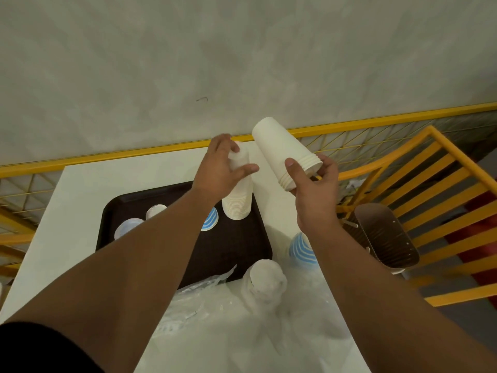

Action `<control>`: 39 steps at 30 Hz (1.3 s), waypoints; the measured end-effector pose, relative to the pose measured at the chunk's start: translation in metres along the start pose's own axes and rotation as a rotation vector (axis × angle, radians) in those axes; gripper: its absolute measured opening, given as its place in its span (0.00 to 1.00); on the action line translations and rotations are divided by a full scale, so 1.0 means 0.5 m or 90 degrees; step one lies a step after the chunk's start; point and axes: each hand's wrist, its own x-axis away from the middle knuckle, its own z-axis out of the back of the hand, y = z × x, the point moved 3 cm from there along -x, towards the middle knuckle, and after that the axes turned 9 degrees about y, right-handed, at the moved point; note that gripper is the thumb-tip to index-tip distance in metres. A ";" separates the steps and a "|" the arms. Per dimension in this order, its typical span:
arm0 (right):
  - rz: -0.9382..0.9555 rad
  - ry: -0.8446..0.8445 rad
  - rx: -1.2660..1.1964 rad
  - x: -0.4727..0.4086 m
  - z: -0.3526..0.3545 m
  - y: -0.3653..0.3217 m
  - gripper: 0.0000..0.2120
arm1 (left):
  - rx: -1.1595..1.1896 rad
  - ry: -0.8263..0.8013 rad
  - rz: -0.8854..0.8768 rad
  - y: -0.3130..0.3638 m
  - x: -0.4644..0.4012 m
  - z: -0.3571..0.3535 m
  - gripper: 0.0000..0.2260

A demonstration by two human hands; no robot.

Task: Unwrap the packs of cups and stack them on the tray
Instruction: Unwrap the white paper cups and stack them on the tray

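Writing: no brand, label or lettering can be read on any cup, wrapper or the tray.
Left hand (223, 168): at frame centre, fingers curled round the top of a tall stack of white cups (238, 195), thumb stretched out to the right.
Tall stack: stands upside down, rims down, on the upper right corner of the tray (242, 249).
Right hand (313, 184): right of centre, thumb and fingers clamped on the rim end of a short stack of white cups (282, 150), held in the air and tilted, its closed base pointing up and left.
Tray: dark brown, with a raised rim, in the lower middle of the frame; it also carries a blue-striped cup (211, 220) beside the tall stack and pale cups (156, 211) at its left, partly hidden by the left forearm.
Wrapped pack (265, 284): white cups in clear film, standing just off the tray's lower right corner.
Blue-striped stack (302, 250): on the table, right of the tray, partly behind the right wrist.
Loose wrap (204, 297): crumpled clear plastic along the bottom of the frame.
Brown holder (384, 238): dark, ribbed inside, at the table's right edge.
Surface: white table (80, 200).
Room: grey floor (161, 63) fills the upper frame; a yellow rail (107, 156) with wire mesh runs behind the table; a yellow slatted chair (435, 189) stands at right.
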 end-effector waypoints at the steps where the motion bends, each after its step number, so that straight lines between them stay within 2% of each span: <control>1: -0.004 -0.004 0.000 0.001 0.000 0.001 0.23 | -0.022 -0.008 -0.009 -0.008 0.008 -0.005 0.20; 4: -0.020 -0.017 0.003 0.005 -0.001 0.001 0.25 | -0.017 0.040 0.003 -0.008 0.017 0.002 0.16; 6: -0.037 -0.032 -0.007 0.008 -0.005 -0.004 0.27 | 0.029 0.118 0.005 0.018 0.013 0.022 0.16; 9: -0.092 -0.092 -0.088 0.018 -0.020 -0.011 0.28 | 0.217 0.217 0.115 0.066 -0.002 0.050 0.17; 11: -0.113 -0.142 -0.103 0.028 -0.033 -0.015 0.29 | 0.422 0.170 0.251 0.091 -0.011 0.050 0.24; 13: -0.109 -0.176 -0.091 0.036 -0.044 -0.018 0.29 | 0.590 0.117 0.336 0.104 -0.008 0.042 0.29; 16: -0.083 -0.184 -0.067 0.047 -0.056 -0.025 0.30 | 0.664 0.106 0.362 0.115 0.002 0.038 0.24; 21: -0.030 -0.157 -0.006 0.051 -0.060 -0.020 0.26 | 0.599 0.143 0.393 0.117 -0.004 0.035 0.16; 28: 0.085 -0.142 0.087 0.043 -0.057 -0.031 0.35 | 0.560 0.186 0.411 0.112 -0.032 0.049 0.23; 31: 0.082 -0.119 0.065 0.035 -0.044 -0.027 0.34 | 0.509 0.270 0.339 0.110 -0.068 0.093 0.23; 34: 0.037 -0.048 0.008 0.023 -0.025 -0.017 0.31 | 0.370 0.326 0.194 0.120 -0.091 0.139 0.21; 37: 0.025 0.029 -0.026 0.011 -0.016 -0.017 0.23 | 0.288 0.317 0.085 0.132 -0.092 0.152 0.22; 39: 0.024 0.036 -0.040 0.007 -0.016 -0.022 0.22 | 0.230 0.285 0.036 0.127 -0.082 0.136 0.23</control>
